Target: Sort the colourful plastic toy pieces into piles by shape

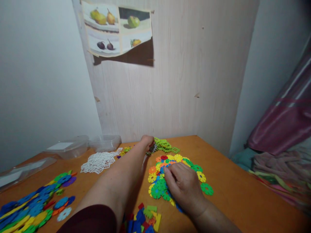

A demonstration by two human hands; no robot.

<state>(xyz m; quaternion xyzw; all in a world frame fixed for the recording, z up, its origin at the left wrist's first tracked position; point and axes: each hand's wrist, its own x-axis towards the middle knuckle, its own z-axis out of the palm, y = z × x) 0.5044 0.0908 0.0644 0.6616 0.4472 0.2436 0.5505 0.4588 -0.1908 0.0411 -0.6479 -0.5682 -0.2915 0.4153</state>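
My left hand (147,142) reaches to the far side of the table, its fingers mostly hidden behind the hand. Beside it lie dark grey linking pieces (153,149) and a heap of lime-green linking pieces (165,144). My right hand (183,184) rests over a pile of notched flower-shaped discs (160,187) in green, yellow, orange, red and blue. Its thumb shows and its fingers are curled down; anything in them is hidden. Between my forearms, near the front, sits a pile of small building blocks (139,218) in blue, red, green and yellow.
White lattice pieces (98,161) lie left of my forearm, with small yellow and purple pieces (125,150) behind. Clear plastic containers (105,142) stand at the back left. Colourful strips and wheels (36,207) spread at the front left. Cloths (274,165) are heaped beyond the right edge.
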